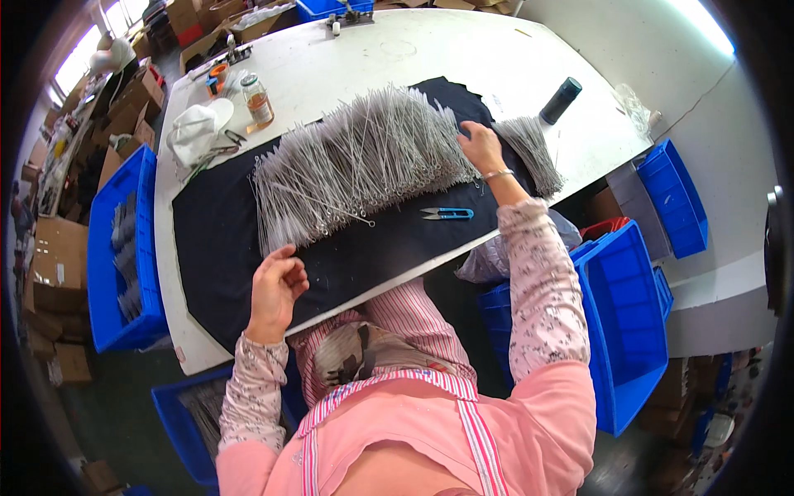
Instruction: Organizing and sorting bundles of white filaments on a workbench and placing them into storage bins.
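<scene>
A long heap of thin wire brushes (364,157) with pale bristles and looped wire ends lies across a black cloth (223,207). At the heap's right end is my right hand (482,150), fingers slightly apart beside the outermost brushes; nothing shows in its grip. My left hand (277,289) hovers by the heap's front left corner, fingers loosely curled and apart, holding nothing that I can see. Blue thread snips (447,213) rest on the cloth in front of the heap. A smaller bundle of brushes (532,153) lies right of my right hand.
On the white table (438,50) stand a dark bottle (561,101) at right and a glass jar (257,101) at left, near a white cap (197,132). Blue bins flank the table, one holding brushes (126,248) at left, another (624,322) at right.
</scene>
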Tool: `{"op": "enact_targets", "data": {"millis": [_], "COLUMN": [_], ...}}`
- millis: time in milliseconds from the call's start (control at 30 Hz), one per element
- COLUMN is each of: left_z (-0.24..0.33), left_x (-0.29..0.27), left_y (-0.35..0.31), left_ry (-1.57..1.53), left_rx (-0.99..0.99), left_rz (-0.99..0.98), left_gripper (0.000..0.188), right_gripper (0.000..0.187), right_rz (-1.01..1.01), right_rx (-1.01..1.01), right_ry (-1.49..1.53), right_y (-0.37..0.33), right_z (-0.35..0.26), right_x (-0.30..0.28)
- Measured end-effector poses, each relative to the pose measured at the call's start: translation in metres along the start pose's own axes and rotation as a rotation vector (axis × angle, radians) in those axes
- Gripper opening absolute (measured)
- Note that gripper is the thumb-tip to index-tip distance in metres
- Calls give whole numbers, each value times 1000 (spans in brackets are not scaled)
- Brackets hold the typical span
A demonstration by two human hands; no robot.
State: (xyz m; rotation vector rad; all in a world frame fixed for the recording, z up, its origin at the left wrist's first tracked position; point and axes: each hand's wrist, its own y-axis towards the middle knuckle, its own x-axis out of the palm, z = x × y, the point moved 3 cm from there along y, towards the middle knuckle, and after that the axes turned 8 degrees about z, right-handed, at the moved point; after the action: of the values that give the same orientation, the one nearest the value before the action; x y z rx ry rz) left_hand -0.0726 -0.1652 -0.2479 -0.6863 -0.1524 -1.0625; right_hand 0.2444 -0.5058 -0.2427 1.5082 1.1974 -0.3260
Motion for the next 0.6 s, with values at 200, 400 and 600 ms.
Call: {"op": "enact_targets", "data": {"millis": [200,400,600], "left_z": [11,18,28], "left_x": [-21,-1,57], "left_y": [-5,15,55], "left_ry": [-41,2,11], "left_rx": [-15,-27,-116], "left_rz": [101,107,-16], "left_gripper": [23,22,23], "right_gripper": [48,37,75], "right_rz": [-354,-651,-662], "right_rx": [186,80,391], "right_ry": [-151,175,142], "right_y": [41,67,50], "right_z": [-6,10,-35], "right_x": [61,77,44]}}
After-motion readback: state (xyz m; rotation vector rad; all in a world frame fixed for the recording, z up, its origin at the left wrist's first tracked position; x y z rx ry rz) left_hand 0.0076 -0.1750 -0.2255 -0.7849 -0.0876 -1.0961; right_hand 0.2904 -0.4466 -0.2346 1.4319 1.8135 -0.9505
